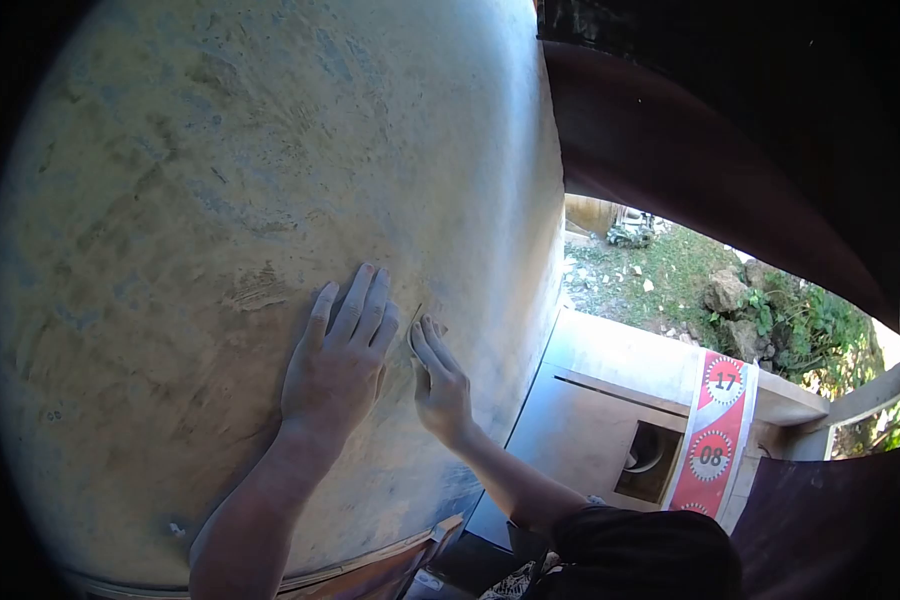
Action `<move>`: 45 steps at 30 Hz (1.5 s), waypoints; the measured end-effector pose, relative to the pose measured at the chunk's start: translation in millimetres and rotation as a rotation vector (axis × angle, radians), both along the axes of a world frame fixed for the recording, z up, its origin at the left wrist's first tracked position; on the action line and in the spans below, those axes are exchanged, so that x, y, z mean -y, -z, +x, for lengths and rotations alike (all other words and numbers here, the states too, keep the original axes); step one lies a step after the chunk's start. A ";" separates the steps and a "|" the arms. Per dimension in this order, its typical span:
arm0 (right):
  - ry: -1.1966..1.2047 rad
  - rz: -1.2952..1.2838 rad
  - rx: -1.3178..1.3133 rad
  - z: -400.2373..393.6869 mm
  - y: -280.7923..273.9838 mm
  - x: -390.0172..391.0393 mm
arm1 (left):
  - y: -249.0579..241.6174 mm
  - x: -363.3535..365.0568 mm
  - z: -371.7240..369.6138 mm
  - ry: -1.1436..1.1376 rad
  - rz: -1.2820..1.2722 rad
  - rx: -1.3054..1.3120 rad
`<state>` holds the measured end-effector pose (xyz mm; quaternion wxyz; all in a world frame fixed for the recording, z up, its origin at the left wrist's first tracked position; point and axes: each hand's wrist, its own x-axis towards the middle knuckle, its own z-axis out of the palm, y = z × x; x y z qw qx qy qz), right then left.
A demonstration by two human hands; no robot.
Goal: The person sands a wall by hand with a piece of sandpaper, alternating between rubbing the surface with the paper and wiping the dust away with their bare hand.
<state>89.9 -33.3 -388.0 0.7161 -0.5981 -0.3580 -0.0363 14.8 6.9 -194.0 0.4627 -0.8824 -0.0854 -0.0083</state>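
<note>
A large, smoothly curved panel fills the left and middle of the view, its pale yellowish face mottled with grey-blue and brown patches. My left hand lies flat against it, fingers stretched out and holding nothing. Just to its right, my right hand presses on the same surface with its fingers together and bent. A small, thin, brownish edge shows at those fingertips; what it belongs to is mostly hidden. Both hands look dusty.
Right of the panel stands a light board with a slot and a square opening. A red-and-white strip reads 17 and 08. Dark cloth hangs above. Grass and rocks lie outside. Wooden edging runs below.
</note>
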 end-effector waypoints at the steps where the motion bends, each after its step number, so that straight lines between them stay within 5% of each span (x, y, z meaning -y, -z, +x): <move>1: 0.014 -0.030 0.033 2.7 2.6 0.4 | 0.3 0.8 -0.5 -0.001 -0.008 0.008; 10: 0.168 0.049 -0.263 88.4 -10.5 -87.6 | 0.0 1.0 0.3 0.008 -0.038 0.027; 14: 0.141 0.020 -0.210 46.1 -6.0 -74.5 | -0.1 2.0 2.0 0.004 -0.079 0.064; 18: 0.004 0.034 0.027 -42.7 52.7 -38.4 | -0.5 2.3 0.8 0.013 -0.087 0.060; 21: 0.000 -0.086 -0.028 -20.1 121.6 -53.8 | -1.1 3.2 4.9 0.005 -0.029 0.042; 23: 0.023 0.050 -0.459 28.7 132.5 -78.6 | 0.1 3.5 2.0 0.003 -0.032 0.050; 26: 0.202 -0.051 -0.501 80.4 153.8 -119.4 | 2.0 3.8 2.2 0.008 -0.081 0.079; 31: 0.027 -0.039 -0.168 -8.1 35.9 -55.7 | 3.7 3.8 1.6 -0.016 -0.107 0.071; 34: -0.030 0.036 0.095 -56.7 73.6 -32.5 | 5.6 5.6 2.4 -0.013 -0.119 0.064; 37: 0.037 0.094 0.090 -32.4 160.2 -55.9 | 11.5 6.3 0.8 -0.009 -0.127 0.016; 44: 0.089 0.035 -0.700 40.2 181.9 -98.4 | 17.6 7.6 -0.3 -0.020 -0.177 -0.011; 45: 0.070 -0.007 -0.573 21.7 160.7 -85.9 | 18.6 7.2 -0.7 -0.032 -0.185 -0.010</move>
